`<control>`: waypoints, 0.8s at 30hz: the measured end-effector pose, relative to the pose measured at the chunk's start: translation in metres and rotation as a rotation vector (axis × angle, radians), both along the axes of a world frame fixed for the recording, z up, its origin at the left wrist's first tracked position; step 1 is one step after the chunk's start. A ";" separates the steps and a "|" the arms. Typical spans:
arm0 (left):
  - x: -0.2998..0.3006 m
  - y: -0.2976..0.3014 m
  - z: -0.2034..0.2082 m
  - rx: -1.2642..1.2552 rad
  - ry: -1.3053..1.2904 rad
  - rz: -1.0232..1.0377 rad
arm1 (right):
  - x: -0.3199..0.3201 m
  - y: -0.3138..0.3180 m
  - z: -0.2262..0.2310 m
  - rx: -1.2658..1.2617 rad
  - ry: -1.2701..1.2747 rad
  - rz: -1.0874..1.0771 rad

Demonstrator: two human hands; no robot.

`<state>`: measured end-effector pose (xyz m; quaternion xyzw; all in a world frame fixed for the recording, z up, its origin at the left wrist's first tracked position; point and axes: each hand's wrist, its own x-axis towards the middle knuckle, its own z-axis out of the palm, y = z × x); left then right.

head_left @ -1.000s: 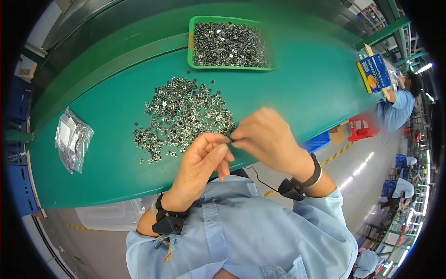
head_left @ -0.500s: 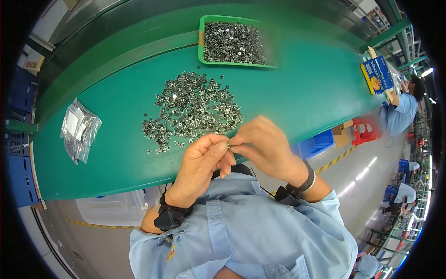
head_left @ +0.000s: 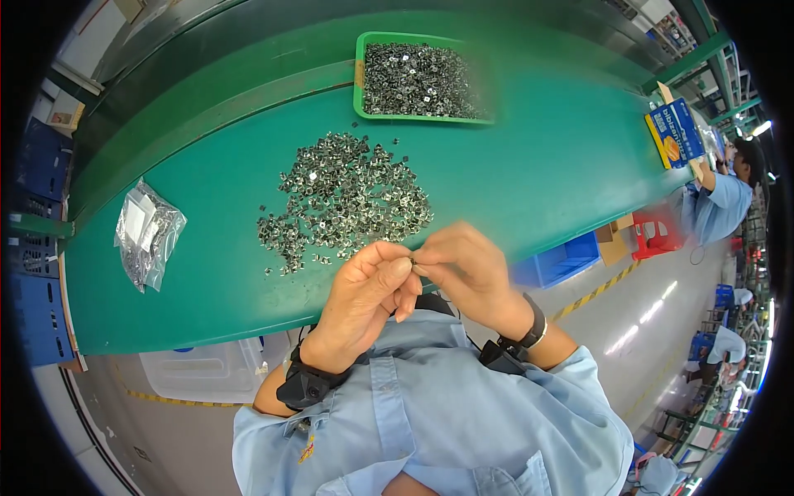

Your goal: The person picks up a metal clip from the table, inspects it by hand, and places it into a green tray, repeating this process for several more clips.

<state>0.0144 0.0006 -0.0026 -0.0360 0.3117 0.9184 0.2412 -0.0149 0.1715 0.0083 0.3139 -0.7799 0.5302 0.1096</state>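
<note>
My left hand (head_left: 370,291) and my right hand (head_left: 467,269) meet fingertip to fingertip above the bench's near edge. Pinched between them is a small metal part (head_left: 413,260), mostly covered by the fingers; thumb and forefinger of both hands close on it. Just beyond my hands a loose pile of small shiny metal parts (head_left: 351,198) spreads over the green bench top (head_left: 198,248). Behind the pile stands a green tray (head_left: 359,97), filled with many similar metal parts.
A clear plastic bag (head_left: 147,236) with parts and white paper lies at the left. Far right on the bench is a blue and yellow box (head_left: 674,134), with a co-worker (head_left: 718,202) beyond. Below the edge are a blue bin (head_left: 558,263) and a red stool (head_left: 655,234).
Both hands stay together on the small metal part, with my fingers shifting slightly around it. The whole view has moved a little; pile and tray look the same.
</note>
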 end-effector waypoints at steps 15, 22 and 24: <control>-0.001 0.013 0.007 -0.070 0.059 -0.011 | -0.003 0.017 -0.003 0.024 0.088 0.025; -0.002 0.014 0.001 -0.046 0.068 -0.028 | 0.000 0.016 -0.008 -0.037 0.074 0.029; -0.002 0.016 0.000 -0.038 0.066 -0.024 | 0.002 0.015 -0.010 -0.069 0.055 0.026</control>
